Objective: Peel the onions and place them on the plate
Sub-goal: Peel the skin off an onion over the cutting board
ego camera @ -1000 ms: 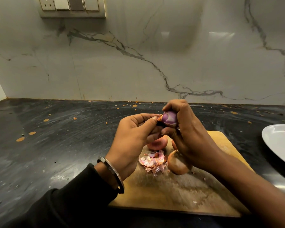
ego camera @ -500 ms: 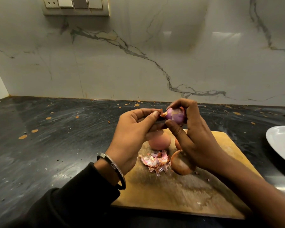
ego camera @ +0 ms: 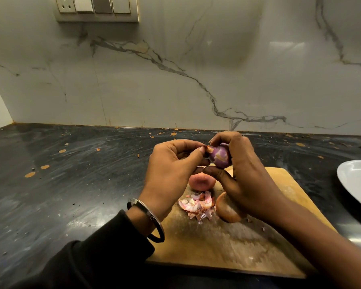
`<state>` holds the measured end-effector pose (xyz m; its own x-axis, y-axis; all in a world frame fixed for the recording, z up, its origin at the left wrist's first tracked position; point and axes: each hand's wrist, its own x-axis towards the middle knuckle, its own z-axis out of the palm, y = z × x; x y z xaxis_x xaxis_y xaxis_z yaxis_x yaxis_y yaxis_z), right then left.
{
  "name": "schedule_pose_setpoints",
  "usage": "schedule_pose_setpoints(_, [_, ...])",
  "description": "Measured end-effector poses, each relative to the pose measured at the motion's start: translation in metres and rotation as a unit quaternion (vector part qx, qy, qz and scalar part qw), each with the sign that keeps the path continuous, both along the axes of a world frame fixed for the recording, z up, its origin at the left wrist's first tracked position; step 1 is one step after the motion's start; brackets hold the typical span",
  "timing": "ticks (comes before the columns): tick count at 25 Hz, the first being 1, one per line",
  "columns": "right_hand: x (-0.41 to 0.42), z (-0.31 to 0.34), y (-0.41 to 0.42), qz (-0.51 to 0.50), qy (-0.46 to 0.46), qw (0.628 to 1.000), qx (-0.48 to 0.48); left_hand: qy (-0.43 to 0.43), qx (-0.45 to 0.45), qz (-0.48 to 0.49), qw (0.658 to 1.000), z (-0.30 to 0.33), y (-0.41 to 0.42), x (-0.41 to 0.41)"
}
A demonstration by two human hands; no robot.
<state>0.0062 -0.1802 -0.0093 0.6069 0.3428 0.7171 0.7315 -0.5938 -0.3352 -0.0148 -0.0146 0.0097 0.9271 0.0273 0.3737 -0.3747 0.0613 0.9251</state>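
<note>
My right hand (ego camera: 242,174) grips a small purple onion (ego camera: 220,156) above the wooden cutting board (ego camera: 227,247), fingers curled round it. My left hand (ego camera: 171,174) pinches a bit of papery skin at the onion's left end. Two unpeeled onions lie on the board: a pinkish one (ego camera: 201,182) under my hands and a brown one (ego camera: 227,209) partly hidden by my right wrist. A heap of pink peels (ego camera: 198,205) sits between them. A white plate (ego camera: 356,184) shows at the right edge, cut off by the frame.
The board lies on a dark stone counter (ego camera: 71,184) speckled with orange flecks. A white marble wall (ego camera: 175,80) stands behind, with a switch panel (ego camera: 96,7) at the top left.
Both hands have lifted slightly with the onion between them. More purple flesh shows as my left fingers work at the skin on its left end.
</note>
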Motion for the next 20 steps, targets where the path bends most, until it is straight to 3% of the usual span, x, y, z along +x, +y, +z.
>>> schedule_pose_setpoints(8, [-0.0059, 0.0075, 0.0002, 0.034, 0.071, 0.997, 0.025, -0.180, 0.193, 0.128, 0.956, 0.0010, 0.0010, -0.0028])
schedule_pose_setpoints(20, [-0.0019, 0.0018, 0.0026, 0.011, 0.053, 0.999, -0.007, -0.153, 0.186, 0.119, 0.963, -0.0041, 0.0029, 0.0017])
